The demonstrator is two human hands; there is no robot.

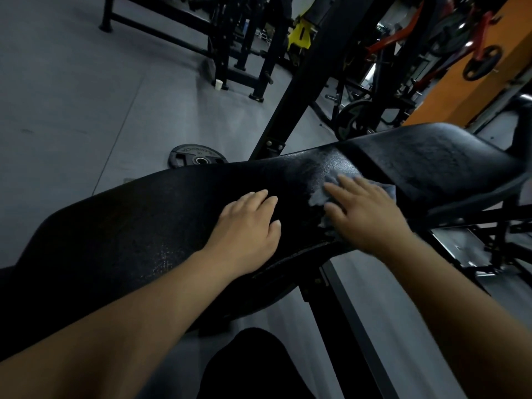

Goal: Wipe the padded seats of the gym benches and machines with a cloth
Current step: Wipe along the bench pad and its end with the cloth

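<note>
The grey cloth (334,194) is pressed flat under the right hand (365,214), fingers straight and spread, nothing pinched. It is held against the long black bench pad (144,220), just short of the seam with the seat pad (440,162), where a damp sheen is seen. The left hand (247,226) is laid flat on the pad beside it, fingers relaxed. Beyond, a weight plate (197,158) and a paper cup (219,84) are seen on the grey floor (72,110).

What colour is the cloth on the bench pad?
Grey-blue cloth, seen in the head view.
</note>
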